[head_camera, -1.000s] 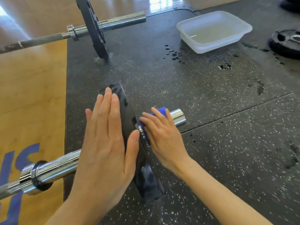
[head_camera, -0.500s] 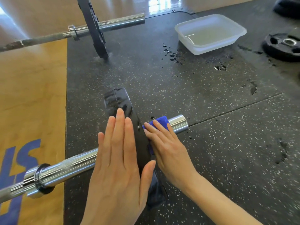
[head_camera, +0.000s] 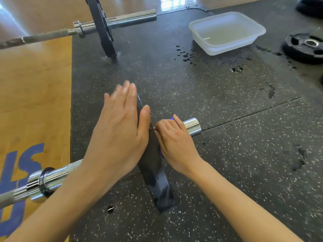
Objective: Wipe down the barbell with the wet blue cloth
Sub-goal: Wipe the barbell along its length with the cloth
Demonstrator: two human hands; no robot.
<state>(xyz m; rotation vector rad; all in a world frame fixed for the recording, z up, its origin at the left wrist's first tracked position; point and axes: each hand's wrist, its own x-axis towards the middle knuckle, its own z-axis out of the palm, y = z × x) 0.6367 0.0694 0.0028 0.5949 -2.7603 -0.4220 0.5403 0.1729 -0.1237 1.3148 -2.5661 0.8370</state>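
Observation:
The near barbell lies across the floor from lower left to centre, its chrome sleeve end sticking out past a black plate that stands on edge. My left hand presses flat on the plate's left face with straight fingers, the thumb over its rim. My right hand is wrapped around the sleeve just right of the plate, gripping the blue cloth, of which only small slivers show.
A second barbell with a black plate lies at the back. A white tub of water stands back right, with wet drops near it. A loose black plate lies far right. Wooden platform to the left, rubber mat underneath.
My left hand has slid up and forward over the plate's face, fingertips blurred. My right hand has curled tighter over the cloth on the sleeve, hiding more blue.

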